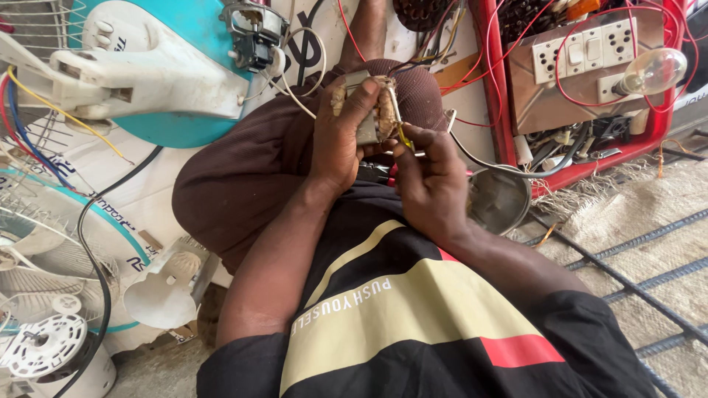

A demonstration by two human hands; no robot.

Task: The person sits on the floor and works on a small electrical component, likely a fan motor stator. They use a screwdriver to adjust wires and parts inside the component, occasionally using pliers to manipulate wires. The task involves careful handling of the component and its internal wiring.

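Note:
My left hand grips a small motor stator with tan wrapped windings and a grey metal core, held over my raised knee. My right hand pinches a thin yellow wire that comes off the right side of the stator. White leads trail from the stator toward a fan body on the left. A tool with red and black handles lies partly hidden on my lap under the hands.
A teal and white fan base and a wire fan guard lie left. A red tray with a socket board, a clear bulb and red wires sits right. A round metal cup and steel rods are near my right arm.

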